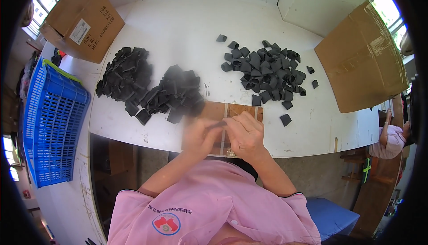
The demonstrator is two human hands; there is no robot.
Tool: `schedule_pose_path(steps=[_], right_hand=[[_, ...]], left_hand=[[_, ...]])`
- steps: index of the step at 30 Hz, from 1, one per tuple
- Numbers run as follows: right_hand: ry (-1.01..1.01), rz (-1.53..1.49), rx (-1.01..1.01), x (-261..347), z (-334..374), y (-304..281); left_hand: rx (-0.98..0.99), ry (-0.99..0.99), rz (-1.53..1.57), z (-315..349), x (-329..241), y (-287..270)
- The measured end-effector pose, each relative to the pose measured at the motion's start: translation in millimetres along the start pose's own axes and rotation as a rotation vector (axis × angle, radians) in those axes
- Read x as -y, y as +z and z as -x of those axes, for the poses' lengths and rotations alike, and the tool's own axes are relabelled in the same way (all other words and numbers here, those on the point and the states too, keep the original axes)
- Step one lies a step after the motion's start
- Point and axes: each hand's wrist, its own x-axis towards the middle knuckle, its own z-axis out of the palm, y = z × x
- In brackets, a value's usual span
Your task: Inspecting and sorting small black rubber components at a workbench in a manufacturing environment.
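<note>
Both my hands are close together above a brown wooden board [214,107] at the table's near edge. My left hand [199,134] is closed, its fingers pinching a small dark grey piece [216,125] that looks like fabric or foam. My right hand [246,133] is closed too, its fingertips meeting the same piece from the right; they hide most of it. To the left lie two heaps of flat dark pieces, a farther heap [126,73] and a nearer heap [176,91]. On the right spreads a pile of small dark grey tube-like pieces [267,69].
One cardboard box [82,20] stands at the back left, another cardboard box [361,60] at the right. A blue plastic basket [55,122] is at the far left. Beside my right side is a blue stool [332,218]. Another person [391,140] sits at the far right.
</note>
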Motion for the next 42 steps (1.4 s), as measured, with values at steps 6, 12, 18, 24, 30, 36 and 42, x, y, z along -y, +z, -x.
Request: schedule_pose_path(steps=[6, 12, 18, 24, 30, 36, 42], right_hand=[[0.009, 0.014, -0.015, 0.6, 1.6, 2.9], [0.632, -0.811, 0.054, -16.3, -23.4, -26.9], [1.108, -0.774, -0.164, -42.7, -2.3, -22.9], [1.161, -0.762, 0.134, -22.2, 48.9, -14.4], [1.011, -0.79, 0.338, 11.1, 39.9, -7.1], [1.155, -1.138, 0.19, 25.3, 36.9, 12.4], [1.151, -1.235, -0.005, 15.6, 46.4, 6.1]], left_hand=[[0.17, -0.137, -0.096, 1.5, 2.0, -9.6], [-0.076, 0.024, -0.392, -53.7, 71.5, -26.2], [0.176, -0.117, -0.925, -103.9, 159.7, -31.4], [0.266, -0.211, -1.016, -105.0, 157.9, -25.6], [-0.152, 0.341, -0.71, -50.5, 66.2, -33.4], [0.064, 0.742, -0.566, 10.7, 18.0, -27.2], [0.065, 0.405, -0.276, 17.4, -5.2, -18.3]])
